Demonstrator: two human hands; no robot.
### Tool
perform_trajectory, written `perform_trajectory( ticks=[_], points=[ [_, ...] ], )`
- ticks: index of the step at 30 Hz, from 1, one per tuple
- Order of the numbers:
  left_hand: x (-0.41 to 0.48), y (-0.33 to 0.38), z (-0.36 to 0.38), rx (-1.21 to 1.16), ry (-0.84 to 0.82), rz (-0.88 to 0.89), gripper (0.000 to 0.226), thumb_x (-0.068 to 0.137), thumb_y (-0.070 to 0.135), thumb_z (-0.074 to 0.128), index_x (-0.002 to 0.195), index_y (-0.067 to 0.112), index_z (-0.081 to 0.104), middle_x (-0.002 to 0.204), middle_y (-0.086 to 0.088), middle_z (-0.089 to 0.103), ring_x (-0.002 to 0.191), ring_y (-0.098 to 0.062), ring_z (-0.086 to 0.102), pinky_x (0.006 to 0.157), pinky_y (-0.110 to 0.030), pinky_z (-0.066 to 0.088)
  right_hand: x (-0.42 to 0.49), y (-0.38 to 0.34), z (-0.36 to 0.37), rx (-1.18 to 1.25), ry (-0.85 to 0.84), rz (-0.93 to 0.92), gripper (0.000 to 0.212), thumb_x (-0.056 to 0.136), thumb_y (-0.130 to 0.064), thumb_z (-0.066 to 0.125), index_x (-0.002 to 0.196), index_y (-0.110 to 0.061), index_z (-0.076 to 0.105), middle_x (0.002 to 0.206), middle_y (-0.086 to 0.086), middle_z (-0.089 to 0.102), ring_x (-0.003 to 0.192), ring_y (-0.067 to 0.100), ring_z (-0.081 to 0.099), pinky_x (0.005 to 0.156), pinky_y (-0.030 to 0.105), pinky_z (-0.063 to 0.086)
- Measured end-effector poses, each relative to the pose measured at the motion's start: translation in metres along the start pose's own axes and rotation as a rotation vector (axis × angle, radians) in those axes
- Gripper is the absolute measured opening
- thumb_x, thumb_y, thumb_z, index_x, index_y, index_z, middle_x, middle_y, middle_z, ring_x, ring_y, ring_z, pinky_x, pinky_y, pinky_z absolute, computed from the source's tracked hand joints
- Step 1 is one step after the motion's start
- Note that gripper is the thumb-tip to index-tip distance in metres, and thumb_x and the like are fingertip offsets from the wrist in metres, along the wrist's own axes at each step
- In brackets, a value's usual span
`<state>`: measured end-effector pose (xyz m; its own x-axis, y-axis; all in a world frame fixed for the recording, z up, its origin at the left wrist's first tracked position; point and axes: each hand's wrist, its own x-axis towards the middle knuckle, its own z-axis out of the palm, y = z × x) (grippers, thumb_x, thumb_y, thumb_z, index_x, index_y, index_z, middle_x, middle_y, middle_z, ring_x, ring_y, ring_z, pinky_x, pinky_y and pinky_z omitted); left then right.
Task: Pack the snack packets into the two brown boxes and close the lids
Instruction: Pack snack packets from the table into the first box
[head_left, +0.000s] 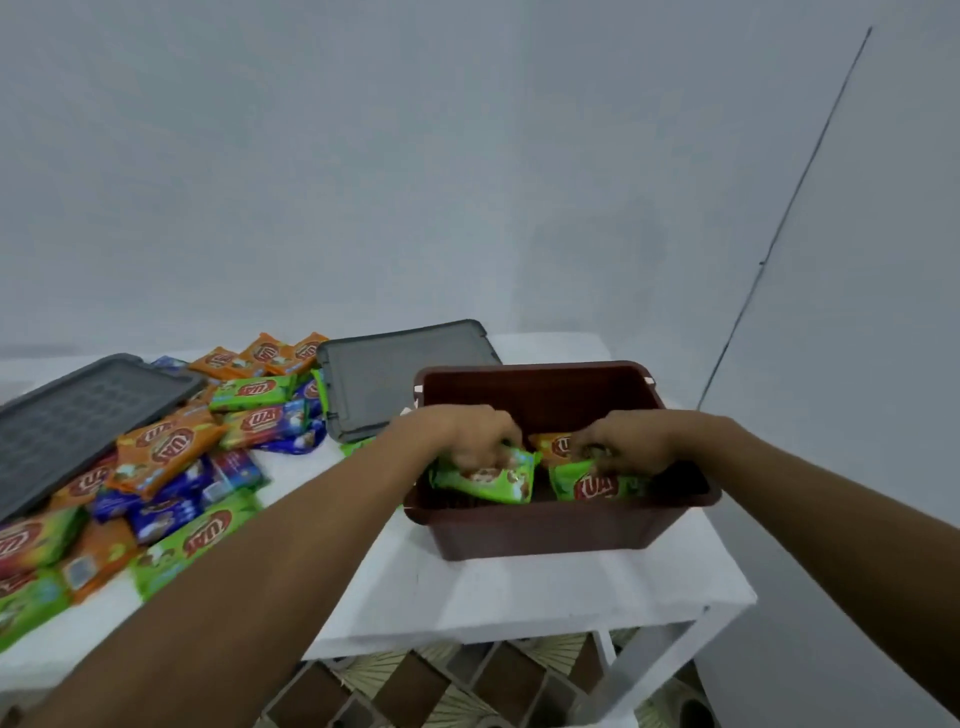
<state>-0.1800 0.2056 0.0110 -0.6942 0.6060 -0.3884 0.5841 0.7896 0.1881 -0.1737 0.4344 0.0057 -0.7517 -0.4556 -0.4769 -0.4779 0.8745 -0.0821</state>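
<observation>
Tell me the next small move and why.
Probably release both packets so they lie flat: the left hand grips a green packet and the right hand grips a second green packet, both already inside the brown box. Many loose packets lie on the table.

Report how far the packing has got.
Done: an orange packet lies in the brown box. In hand: the left hand and right hand each grip a green packet inside. Left: the pile on the table, both grey lids off; no second box in view.
</observation>
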Motion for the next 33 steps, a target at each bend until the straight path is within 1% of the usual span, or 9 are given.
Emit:
perform_trajectory(
  ticks=[4,8,10,14,19,24,27,30,33],
  points=[
    [0.016,0.004,0.034,0.042,-0.142,-0.041,0.025,0.098,0.021,0.050,0.117,0.014,0.065,0.114,-0.007,0.066,0.093,-0.023,0.059,0.086,-0.038,0.050,0.008,0.004,0.013,-0.058,-0.066,-0.041,0.028,0.096,-0.025,0.051,0.122,-0.029,0.062,0.108,0.001,0.057,0.093,0.022,0.057,0.084,0.036,0.049],
    [0.018,0.001,0.037,0.013,-0.092,-0.042,0.020,0.095,0.020,0.057,0.108,0.020,0.072,0.111,0.001,0.069,0.101,-0.020,0.059,0.091,-0.039,0.050,0.011,0.005,0.013,-0.043,-0.035,-0.076,0.030,0.096,-0.021,0.050,0.122,-0.027,0.064,0.102,-0.003,0.050,0.092,0.018,0.053,0.079,0.028,0.042],
    [0.020,0.001,0.035,-0.007,-0.077,-0.047,0.020,0.093,0.016,0.059,0.108,0.020,0.072,0.109,0.002,0.070,0.102,-0.020,0.059,0.089,-0.037,0.051,0.012,0.007,0.013,-0.032,-0.033,-0.080,0.031,0.097,-0.021,0.048,0.125,-0.026,0.062,0.109,0.001,0.055,0.096,0.019,0.054,0.083,0.030,0.045],
    [0.021,0.003,0.038,-0.074,-0.092,-0.087,0.030,0.090,-0.002,0.053,0.108,0.017,0.068,0.088,0.008,0.061,0.080,-0.013,0.059,0.070,-0.028,0.047,0.013,0.007,0.017,-0.060,-0.087,-0.140,0.037,0.097,-0.022,0.047,0.133,-0.028,0.057,0.127,0.001,0.058,0.111,0.021,0.052,0.095,0.036,0.046],
    [0.020,0.005,0.037,-0.019,-0.092,-0.090,0.030,0.089,-0.002,0.057,0.111,0.016,0.065,0.116,-0.005,0.059,0.093,-0.018,0.053,0.073,-0.030,0.044,0.009,0.006,0.012,-0.034,-0.182,-0.140,0.038,0.096,-0.013,0.051,0.132,-0.025,0.058,0.131,-0.004,0.058,0.115,0.016,0.052,0.097,0.032,0.045],
    [0.020,0.004,0.036,0.169,-0.025,-0.109,0.038,0.090,0.014,0.063,0.126,0.026,0.060,0.134,-0.002,0.047,0.116,-0.024,0.050,0.087,-0.037,0.050,0.017,0.005,0.015,-0.066,-0.018,-0.077,0.034,0.095,-0.025,0.053,0.129,-0.028,0.058,0.125,0.004,0.056,0.111,0.022,0.053,0.094,0.039,0.049],
    [0.016,0.003,0.031,0.260,-0.045,-0.155,0.035,0.094,0.021,0.056,0.129,0.026,0.057,0.135,-0.004,0.048,0.114,-0.027,0.053,0.090,-0.043,0.051,0.017,0.001,0.013,-0.076,-0.031,-0.026,0.039,0.098,-0.029,0.047,0.137,-0.034,0.050,0.128,0.007,0.048,0.110,0.027,0.051,0.092,0.041,0.048],
    [0.003,-0.001,0.019,0.303,0.022,-0.132,0.032,0.097,0.026,0.050,0.128,0.023,0.058,0.128,-0.005,0.056,0.108,-0.026,0.056,0.088,-0.039,0.047,0.014,-0.006,0.007,-0.056,0.052,0.007,0.043,0.099,-0.021,0.044,0.138,-0.038,0.047,0.131,0.006,0.046,0.111,0.028,0.052,0.081,0.035,0.045],
    [-0.017,-0.012,0.013,0.315,0.211,-0.020,0.034,0.096,0.031,0.049,0.128,0.022,0.058,0.127,-0.002,0.057,0.115,-0.023,0.051,0.098,-0.042,0.041,0.015,-0.012,-0.001,-0.020,0.188,0.002,0.050,0.094,-0.009,0.047,0.135,-0.038,0.049,0.132,0.000,0.052,0.113,0.024,0.054,0.078,0.034,0.045]
  ],
)
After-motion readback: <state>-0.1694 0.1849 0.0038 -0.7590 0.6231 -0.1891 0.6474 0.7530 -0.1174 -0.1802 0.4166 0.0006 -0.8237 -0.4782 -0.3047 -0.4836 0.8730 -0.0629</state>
